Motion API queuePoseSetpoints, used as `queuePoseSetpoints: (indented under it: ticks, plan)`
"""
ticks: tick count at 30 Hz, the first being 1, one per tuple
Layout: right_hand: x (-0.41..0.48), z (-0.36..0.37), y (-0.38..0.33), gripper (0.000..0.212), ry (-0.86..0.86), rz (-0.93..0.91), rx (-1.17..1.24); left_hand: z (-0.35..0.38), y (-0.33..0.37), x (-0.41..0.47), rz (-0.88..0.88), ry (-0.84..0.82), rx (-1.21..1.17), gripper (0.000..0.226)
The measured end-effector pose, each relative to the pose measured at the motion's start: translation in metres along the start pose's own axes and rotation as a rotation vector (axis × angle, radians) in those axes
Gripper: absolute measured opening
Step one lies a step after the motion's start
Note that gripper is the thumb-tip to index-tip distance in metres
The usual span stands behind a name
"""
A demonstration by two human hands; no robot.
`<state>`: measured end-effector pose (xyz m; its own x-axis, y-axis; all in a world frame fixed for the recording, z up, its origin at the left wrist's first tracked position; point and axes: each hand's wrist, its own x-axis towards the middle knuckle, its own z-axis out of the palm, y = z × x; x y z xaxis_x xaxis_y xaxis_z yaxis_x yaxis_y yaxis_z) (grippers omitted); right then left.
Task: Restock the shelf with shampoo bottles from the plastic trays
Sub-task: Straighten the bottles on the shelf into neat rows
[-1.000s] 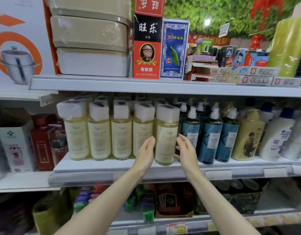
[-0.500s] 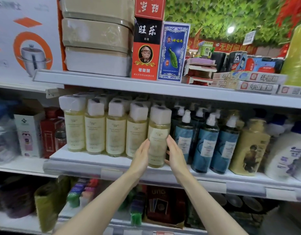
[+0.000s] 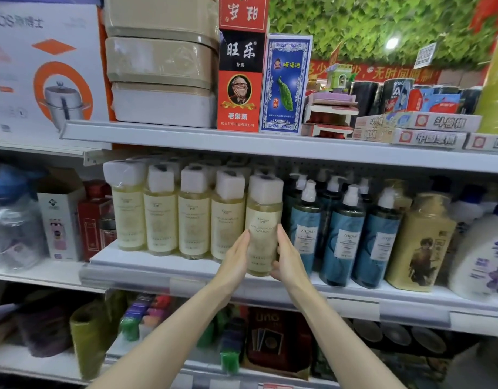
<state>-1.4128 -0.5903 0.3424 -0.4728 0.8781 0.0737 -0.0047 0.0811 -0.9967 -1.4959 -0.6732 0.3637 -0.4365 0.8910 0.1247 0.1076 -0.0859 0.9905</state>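
- Now, left to right: four pale yellow bottles (image 3: 161,217) stand in a front row on the middle shelf (image 3: 147,259) — upright, capped white, shrink-wrapped, unchanged from a second ago.
- Left hand (image 3: 234,259) lies flat against the left flank of the fifth bottle (image 3: 263,228); a second ago the palm stood a little off it, now it touches.
- That fifth bottle — the task's item — stands upright at the shelf's front edge, just beside the fourth, slightly forward of the row.
- Right hand (image 3: 287,259) presses the bottle's right flank, fingers wrapping low near the base; both grips closed in, so it is clamped between two palms.
- Blue pump bottles (image 3: 340,237) stand just right of that hand, untouched.
- Judgement: the bottle is already placed and this is squaring-up; next is a nudge back into line. No trays in view.
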Motion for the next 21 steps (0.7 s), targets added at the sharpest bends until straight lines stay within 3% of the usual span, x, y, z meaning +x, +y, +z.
queuePoseSetpoints:
  ticks: [18,21]
  plan:
    - [0.0086,0.0009,-0.0004,0.095,0.044,0.018,-0.033,-0.0027,0.0021,0.0060,-0.010,-0.004,0.020,0.047]
    - [0.0085,0.0000,-0.0027,0.089,0.053,0.022,-0.041,-0.0015,0.0039,0.0068,-0.010,0.000,0.025,0.048]
